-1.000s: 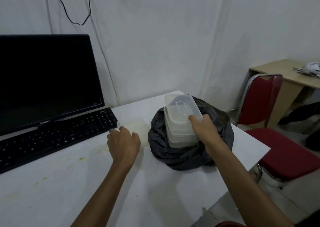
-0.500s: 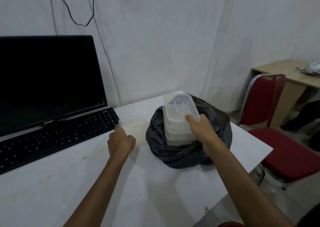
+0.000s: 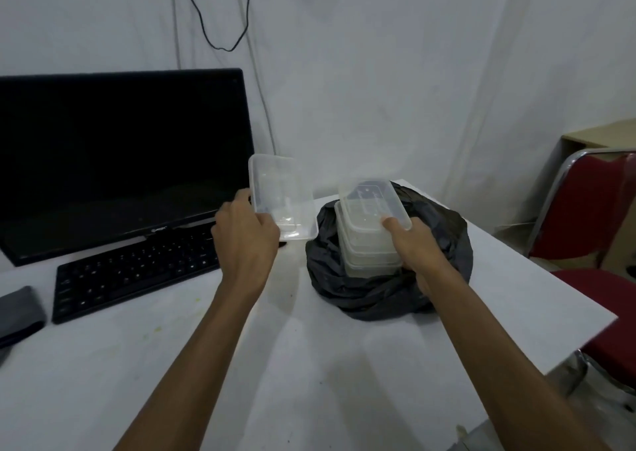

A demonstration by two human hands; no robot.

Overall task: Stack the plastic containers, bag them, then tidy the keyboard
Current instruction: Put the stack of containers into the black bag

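the left hand has lifted the clear container off the bench, fingers grasping it at frame centre. the right hand still grips the stack on the black bag.

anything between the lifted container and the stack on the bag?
Nothing. In the head view, only bare white table shows in the gap between the lifted container and the stack.

The scene is lit dimly and evenly, with a cool grey cast. Soft shadows of the forearms are thrown onto the tabletop. No glare is seen on the dark monitor. Straight lines are bent near the edges by wide-angle distortion, and fine detail is softened throughout.
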